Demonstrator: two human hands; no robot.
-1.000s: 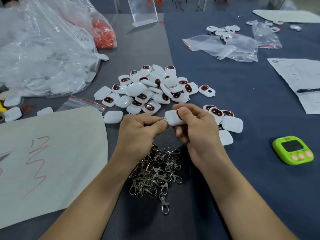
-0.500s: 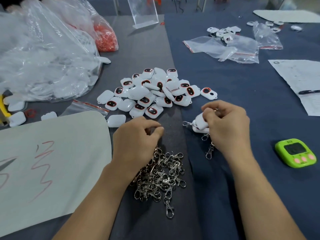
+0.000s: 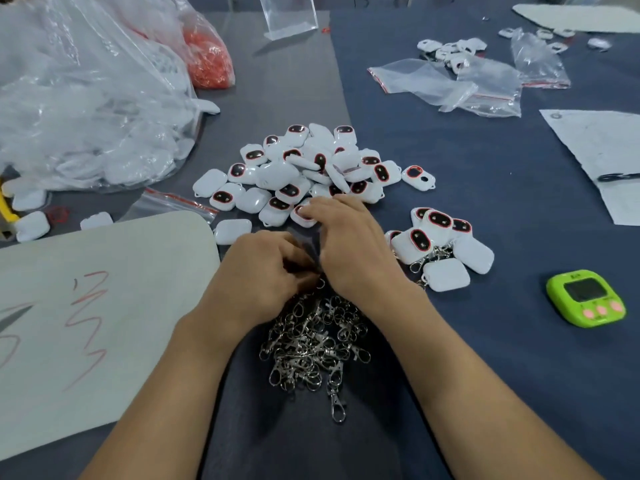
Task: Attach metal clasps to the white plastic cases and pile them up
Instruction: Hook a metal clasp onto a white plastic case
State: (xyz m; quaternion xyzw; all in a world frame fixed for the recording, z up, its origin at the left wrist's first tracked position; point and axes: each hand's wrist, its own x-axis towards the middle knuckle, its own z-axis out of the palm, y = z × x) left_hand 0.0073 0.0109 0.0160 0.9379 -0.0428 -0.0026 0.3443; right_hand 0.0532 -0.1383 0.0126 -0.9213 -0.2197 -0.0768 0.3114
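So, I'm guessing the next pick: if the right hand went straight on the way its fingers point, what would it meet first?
The white case at the near edge of the loose pile; the right hand seems to touch it with its fingertips.

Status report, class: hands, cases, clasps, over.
Left hand curled at clasp pile, grip unclear. Right hand touching loose case. Clasped cases piled right. No obstruction seen.

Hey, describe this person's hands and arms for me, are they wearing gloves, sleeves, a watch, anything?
Nothing worn that I can see. The left hand and right hand are bare, with no gloves, and no rings show on the fingers in view. Both forearms are uncovered down to the bottom edge of the picture: no sleeves, watch or bracelet at either wrist.
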